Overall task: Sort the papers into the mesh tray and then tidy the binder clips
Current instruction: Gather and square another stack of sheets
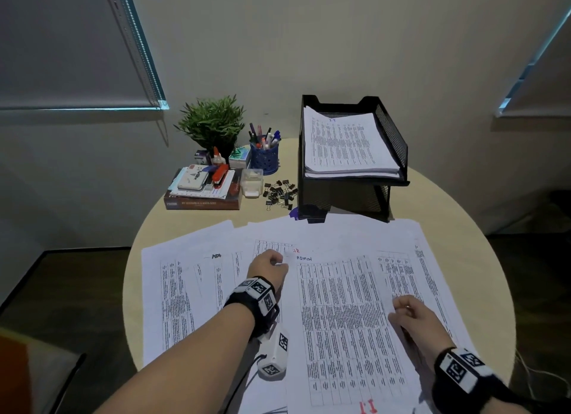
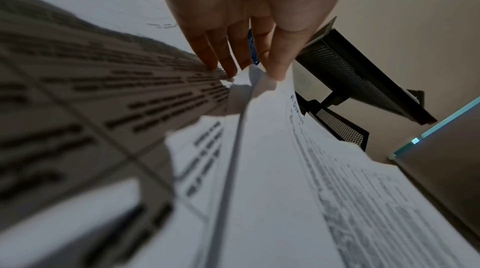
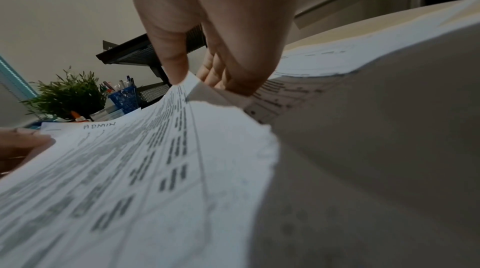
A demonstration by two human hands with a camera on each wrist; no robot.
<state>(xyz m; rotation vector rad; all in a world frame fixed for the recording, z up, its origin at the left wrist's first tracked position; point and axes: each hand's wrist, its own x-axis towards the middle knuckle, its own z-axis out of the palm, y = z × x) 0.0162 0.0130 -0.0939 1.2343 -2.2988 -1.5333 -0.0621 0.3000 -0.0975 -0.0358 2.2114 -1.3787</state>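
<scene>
Printed sheets lie spread over the near half of the round table (image 1: 191, 220). One sheet headed ADMIN (image 1: 343, 315) lies on top in the middle. My left hand (image 1: 270, 267) pinches its top left corner (image 2: 255, 81) between thumb and fingers. My right hand (image 1: 408, 310) pinches its right edge (image 3: 187, 85), which is lifted a little. The black mesh tray (image 1: 391, 135) stands at the back right with a stack of papers in its upper tier. A pile of black binder clips (image 1: 279, 193) lies loose left of the tray.
At the back left stand a potted plant (image 1: 213, 125), a blue pen cup (image 1: 264, 157), a clear plastic box (image 1: 251, 182) and a book stack with stationery (image 1: 204, 191). More sheets (image 1: 185, 284) lie under and beside the ADMIN sheet.
</scene>
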